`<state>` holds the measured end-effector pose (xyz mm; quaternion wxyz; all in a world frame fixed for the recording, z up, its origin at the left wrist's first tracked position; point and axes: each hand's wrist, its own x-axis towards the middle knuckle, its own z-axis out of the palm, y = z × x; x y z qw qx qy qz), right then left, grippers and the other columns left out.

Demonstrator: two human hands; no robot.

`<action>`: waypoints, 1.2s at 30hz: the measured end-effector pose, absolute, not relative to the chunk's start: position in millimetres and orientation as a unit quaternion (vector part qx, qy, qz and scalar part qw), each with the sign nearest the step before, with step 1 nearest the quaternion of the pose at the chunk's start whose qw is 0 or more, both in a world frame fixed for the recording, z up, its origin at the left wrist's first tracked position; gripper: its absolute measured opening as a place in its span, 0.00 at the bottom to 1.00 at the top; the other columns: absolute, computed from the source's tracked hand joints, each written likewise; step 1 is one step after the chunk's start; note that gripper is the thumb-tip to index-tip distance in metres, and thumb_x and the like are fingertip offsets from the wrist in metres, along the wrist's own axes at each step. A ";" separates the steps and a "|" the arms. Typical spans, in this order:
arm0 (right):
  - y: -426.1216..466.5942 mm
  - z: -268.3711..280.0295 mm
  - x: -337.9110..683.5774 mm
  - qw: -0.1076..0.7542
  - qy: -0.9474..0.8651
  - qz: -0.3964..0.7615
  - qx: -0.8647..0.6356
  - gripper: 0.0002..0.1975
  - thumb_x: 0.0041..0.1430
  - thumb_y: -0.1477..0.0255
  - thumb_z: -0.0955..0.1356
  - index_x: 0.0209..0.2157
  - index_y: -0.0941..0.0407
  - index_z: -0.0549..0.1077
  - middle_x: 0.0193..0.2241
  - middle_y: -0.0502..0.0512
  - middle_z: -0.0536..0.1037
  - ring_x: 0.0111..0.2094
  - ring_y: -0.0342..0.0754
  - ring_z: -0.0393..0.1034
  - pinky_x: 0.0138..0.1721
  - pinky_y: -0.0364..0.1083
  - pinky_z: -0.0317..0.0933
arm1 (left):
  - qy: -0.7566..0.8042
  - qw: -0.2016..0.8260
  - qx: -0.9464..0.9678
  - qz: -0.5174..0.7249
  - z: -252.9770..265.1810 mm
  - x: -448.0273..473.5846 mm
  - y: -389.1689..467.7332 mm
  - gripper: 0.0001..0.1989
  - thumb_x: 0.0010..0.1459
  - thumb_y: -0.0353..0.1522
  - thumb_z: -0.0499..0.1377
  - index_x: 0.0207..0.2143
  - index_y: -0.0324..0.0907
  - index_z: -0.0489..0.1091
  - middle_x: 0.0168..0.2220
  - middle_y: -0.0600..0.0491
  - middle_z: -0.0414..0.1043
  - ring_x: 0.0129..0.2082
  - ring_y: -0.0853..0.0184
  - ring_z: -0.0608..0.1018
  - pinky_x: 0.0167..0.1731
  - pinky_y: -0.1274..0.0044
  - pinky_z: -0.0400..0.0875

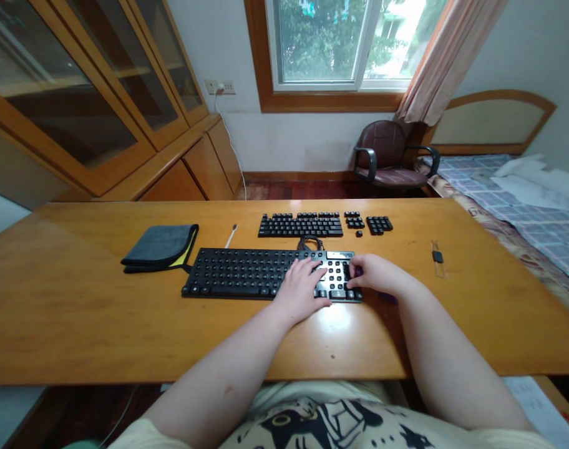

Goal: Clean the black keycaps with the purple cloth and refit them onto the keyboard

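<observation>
A black keyboard [240, 272] lies before me with most of its keycaps off, leaving rows of bare switches. A few large keys remain along its bottom row. My left hand [299, 288] rests on its right half, palm down with fingers spread. At the right end, by the number pad [334, 274], my right hand [369, 273] is closed with its fingers pinched at the board's edge. Something purple [358, 272] shows between those fingers; what it is I cannot make out. Removed keycaps [301, 226] stand in rows behind the keyboard.
More loose keycaps [379, 225] stand at the back right. A folded grey cloth [161, 246] and a small white brush [231, 236] lie on the left. A wire keycap puller [437, 257] lies on the right. The keyboard's cable [309, 242] is bundled behind it.
</observation>
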<state>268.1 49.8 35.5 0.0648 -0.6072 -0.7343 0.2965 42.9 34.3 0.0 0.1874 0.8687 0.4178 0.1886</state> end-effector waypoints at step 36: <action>92.9 -1.5 337.7 0.182 -0.488 0.049 -0.853 0.15 0.48 0.65 0.66 0.37 0.55 0.77 0.35 0.61 0.78 0.37 0.58 0.71 0.34 0.50 0.61 | 0.422 0.196 0.865 0.186 1.2 42.6 36.1 0.35 0.41 0.41 0.66 0.53 0.46 0.62 0.57 0.48 0.60 0.60 0.54 0.56 0.60 0.58 0.44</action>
